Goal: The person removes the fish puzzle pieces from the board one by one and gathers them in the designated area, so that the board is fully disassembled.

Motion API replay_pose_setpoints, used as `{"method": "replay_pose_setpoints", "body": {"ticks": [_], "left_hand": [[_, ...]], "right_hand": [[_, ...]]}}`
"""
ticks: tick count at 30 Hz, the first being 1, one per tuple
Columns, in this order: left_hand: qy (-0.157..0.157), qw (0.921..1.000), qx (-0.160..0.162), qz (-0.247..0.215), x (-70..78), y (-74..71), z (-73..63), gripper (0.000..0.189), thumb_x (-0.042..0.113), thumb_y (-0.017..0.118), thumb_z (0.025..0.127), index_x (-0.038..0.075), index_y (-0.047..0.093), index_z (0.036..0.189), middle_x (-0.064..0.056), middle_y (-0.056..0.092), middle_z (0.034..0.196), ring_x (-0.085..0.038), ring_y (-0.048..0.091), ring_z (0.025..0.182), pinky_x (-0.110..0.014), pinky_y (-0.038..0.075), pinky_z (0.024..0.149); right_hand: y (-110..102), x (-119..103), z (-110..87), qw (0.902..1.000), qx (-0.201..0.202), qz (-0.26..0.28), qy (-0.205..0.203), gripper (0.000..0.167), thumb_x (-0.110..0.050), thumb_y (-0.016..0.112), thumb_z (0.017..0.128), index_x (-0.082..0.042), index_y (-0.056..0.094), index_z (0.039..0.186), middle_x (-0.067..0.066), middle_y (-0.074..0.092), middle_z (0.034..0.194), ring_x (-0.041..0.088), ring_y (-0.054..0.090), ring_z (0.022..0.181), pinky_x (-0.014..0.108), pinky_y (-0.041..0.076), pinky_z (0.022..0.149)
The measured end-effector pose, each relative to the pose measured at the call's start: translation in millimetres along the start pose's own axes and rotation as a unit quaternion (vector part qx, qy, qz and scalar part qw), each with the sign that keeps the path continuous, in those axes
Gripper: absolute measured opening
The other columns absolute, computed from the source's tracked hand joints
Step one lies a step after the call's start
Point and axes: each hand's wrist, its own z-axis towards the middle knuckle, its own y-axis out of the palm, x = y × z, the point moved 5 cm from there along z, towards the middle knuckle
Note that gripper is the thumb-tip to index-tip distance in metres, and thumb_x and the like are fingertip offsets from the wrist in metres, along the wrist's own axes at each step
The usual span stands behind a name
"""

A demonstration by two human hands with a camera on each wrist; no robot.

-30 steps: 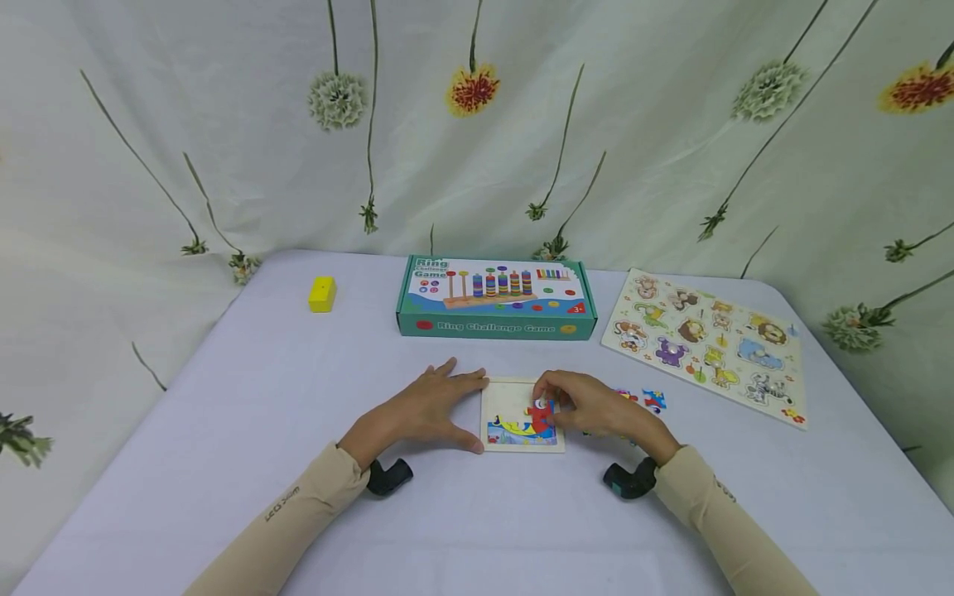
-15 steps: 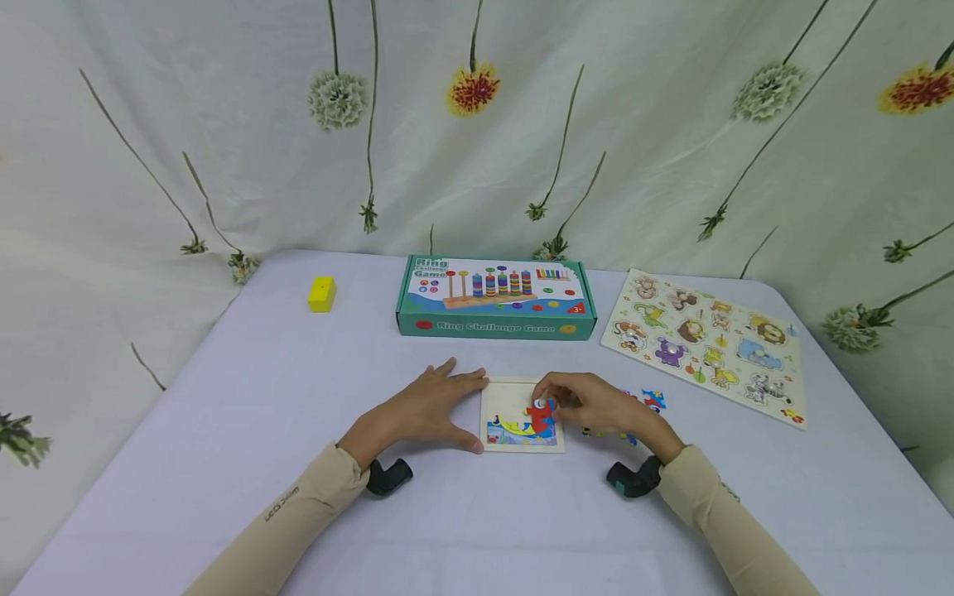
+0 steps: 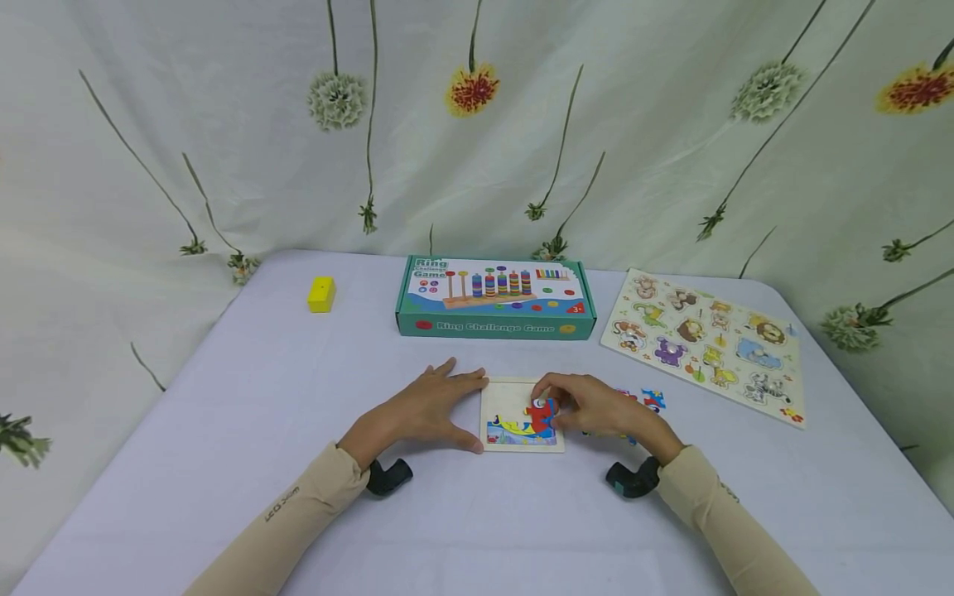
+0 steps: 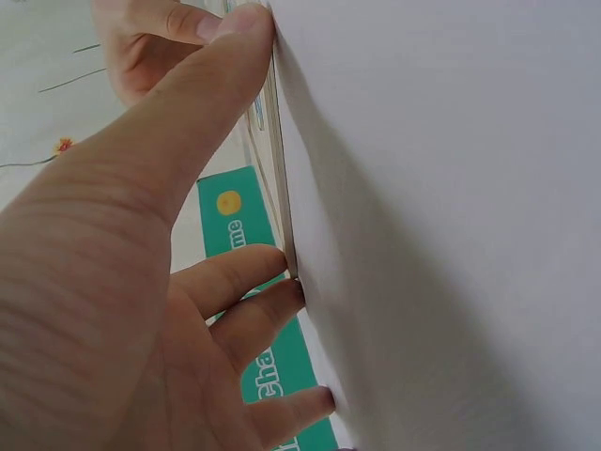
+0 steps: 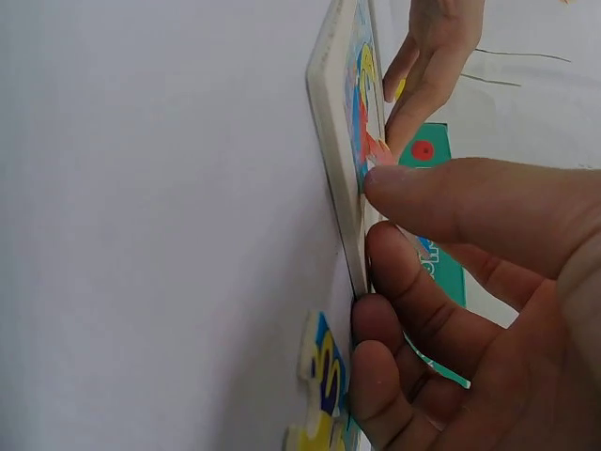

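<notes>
Hardly anything has moved over the last second: the right hand [image 3: 592, 404] has turned a little at the wrist, so the loose pieces [image 3: 653, 400] around and under it show slightly more. Its grip is pinching a red and blue piece [image 3: 540, 418] between thumb and fingertip, at the right side of a small wooden puzzle board [image 3: 508, 394]; from here I can't tell whether the piece lies fully flat. Blue and yellow picture pieces fill the board's lower part, while its upper left shows bare wood. The left hand [image 3: 432, 406] spreads wide, its grip loose, thumb and fingertips touching the board's left edge. Beyond the board stands a green Ring Challenge Game box [image 3: 495, 328], with a large animal puzzle [image 3: 626, 310] to its right and a yellow block [image 3: 321, 295] well to its left, all on the white-covered table [image 3: 417, 530].
</notes>
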Motion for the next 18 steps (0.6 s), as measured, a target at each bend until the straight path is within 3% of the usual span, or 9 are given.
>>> {"method": "replay_pose_setpoints", "body": {"ticks": [12, 18], "left_hand": [[0.000, 1.0000, 0.002, -0.001, 0.0, 0.0, 0.0, 0.093, 0.055, 0.080, 0.068, 0.020, 0.043, 0.146, 0.005, 0.033, 0.154, -0.032, 0.010, 0.147, -0.055, 0.008, 0.117], [0.000, 1.0000, 0.000, -0.001, 0.6, -0.4, -0.8, 0.094, 0.055, 0.080, 0.068, 0.020, 0.042, 0.146, 0.005, 0.033, 0.154, -0.032, 0.010, 0.147, -0.055, 0.008, 0.117]], "right_hand": [[-2.6, 1.9, -0.2, 0.9999, 0.009, -0.002, -0.010, 0.033, -0.001, 0.066, 0.086, -0.010, 0.063, 0.117, 0.000, 0.055, 0.085, 0.016, 0.051, 0.083, 0.028, 0.048, 0.078], [-4.1, 1.7, 0.5, 0.9997, 0.015, -0.005, -0.016, 0.032, -0.001, 0.064, 0.087, -0.011, 0.063, 0.118, -0.003, 0.054, 0.081, 0.013, 0.051, 0.079, 0.024, 0.047, 0.072]]}}
